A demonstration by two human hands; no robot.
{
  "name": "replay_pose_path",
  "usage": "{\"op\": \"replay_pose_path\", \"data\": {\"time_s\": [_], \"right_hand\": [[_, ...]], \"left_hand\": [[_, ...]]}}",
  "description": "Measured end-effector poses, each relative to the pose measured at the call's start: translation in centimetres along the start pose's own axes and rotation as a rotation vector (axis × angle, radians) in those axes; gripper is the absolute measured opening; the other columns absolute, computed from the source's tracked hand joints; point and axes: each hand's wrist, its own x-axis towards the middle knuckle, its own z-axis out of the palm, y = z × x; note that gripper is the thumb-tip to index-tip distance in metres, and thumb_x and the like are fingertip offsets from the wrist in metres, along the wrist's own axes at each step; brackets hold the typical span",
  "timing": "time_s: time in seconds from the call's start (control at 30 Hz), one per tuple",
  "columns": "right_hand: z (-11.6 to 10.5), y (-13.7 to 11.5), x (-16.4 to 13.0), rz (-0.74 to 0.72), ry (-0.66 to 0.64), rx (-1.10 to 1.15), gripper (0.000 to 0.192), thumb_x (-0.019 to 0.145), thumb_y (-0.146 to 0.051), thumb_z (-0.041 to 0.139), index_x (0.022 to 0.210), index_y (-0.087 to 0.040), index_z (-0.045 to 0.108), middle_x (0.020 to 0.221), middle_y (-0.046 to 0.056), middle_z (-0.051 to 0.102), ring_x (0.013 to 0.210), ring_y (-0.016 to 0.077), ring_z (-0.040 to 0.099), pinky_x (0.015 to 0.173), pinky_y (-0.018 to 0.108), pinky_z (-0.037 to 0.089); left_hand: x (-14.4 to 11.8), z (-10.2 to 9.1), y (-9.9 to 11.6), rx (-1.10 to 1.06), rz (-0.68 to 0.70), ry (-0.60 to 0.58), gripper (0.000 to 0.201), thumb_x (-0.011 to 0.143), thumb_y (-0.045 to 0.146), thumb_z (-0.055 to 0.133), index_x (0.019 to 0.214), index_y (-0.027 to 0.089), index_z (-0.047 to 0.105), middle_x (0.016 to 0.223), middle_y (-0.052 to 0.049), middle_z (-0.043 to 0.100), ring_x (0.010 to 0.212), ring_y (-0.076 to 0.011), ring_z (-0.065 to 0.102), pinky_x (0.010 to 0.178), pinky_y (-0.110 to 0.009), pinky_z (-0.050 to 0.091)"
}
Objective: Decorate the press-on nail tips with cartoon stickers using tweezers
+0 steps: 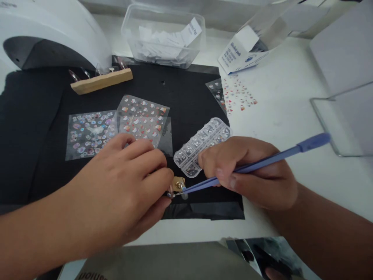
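My right hand (250,171) grips blue tweezers (262,161) whose tips touch a small gold-coloured holder (178,182) on the black mat (186,93). My left hand (122,186) pinches that holder between thumb and fingertips, next to a small nail tip. Just behind the tweezer tips lies a clear compartment box of rhinestones (201,144). Two sticker sheets (90,132) (142,116) lie flat beyond my left hand.
A white nail lamp (52,35) stands at the back left, with a wooden strip of nail tips (101,79) before it. A clear tub of paper slips (163,35), a white box (244,50), another sticker sheet (236,93) and a clear stand (344,112) sit behind and right.
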Motion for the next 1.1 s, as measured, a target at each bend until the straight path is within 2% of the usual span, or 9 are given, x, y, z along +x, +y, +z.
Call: {"op": "replay_pose_path", "data": {"time_s": [1.1], "right_hand": [[0.05,0.0,0.26,-0.01,-0.002,0.029,0.008,0.093,-0.022,0.062,0.089,-0.015,0.064,0.066,-0.004,0.055,0.062,0.0099,0.052,0.057,0.028,0.037]], "left_hand": [[-0.06,-0.03,-0.03,0.003,0.005,-0.006,0.015,0.094,0.024,0.056,0.087,0.018,0.068,0.083,-0.004,0.067,0.081,-0.0282,0.06,0.071,-0.05,0.043]]}}
